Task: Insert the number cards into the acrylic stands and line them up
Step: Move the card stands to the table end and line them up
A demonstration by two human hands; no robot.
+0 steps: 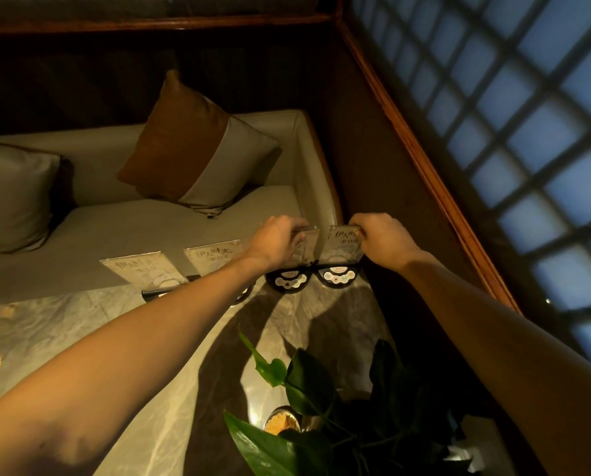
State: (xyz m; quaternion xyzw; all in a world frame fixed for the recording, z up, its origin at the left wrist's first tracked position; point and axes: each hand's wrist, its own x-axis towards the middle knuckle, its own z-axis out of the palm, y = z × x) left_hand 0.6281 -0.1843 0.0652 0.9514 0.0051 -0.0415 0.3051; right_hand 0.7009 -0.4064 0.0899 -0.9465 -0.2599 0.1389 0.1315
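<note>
Several clear acrylic stands with number cards stand in a row along the far edge of the marble table [81, 338]. My left hand [276, 240] grips the top of the third stand [304, 249], whose black base [288, 281] rests on the table. My right hand [379, 235] grips the upper right edge of the rightmost stand [342, 247], whose card shows handwritten characters. Further left stand two more carded stands [215, 257] [143, 271], untouched. My left forearm hides part of their bases.
A potted plant [307, 383] with broad green leaves sits at the near right of the table. Beyond the table is a beige sofa [149, 228] with two cushions [198, 146]. A wooden-framed lattice window [493, 132] runs along the right.
</note>
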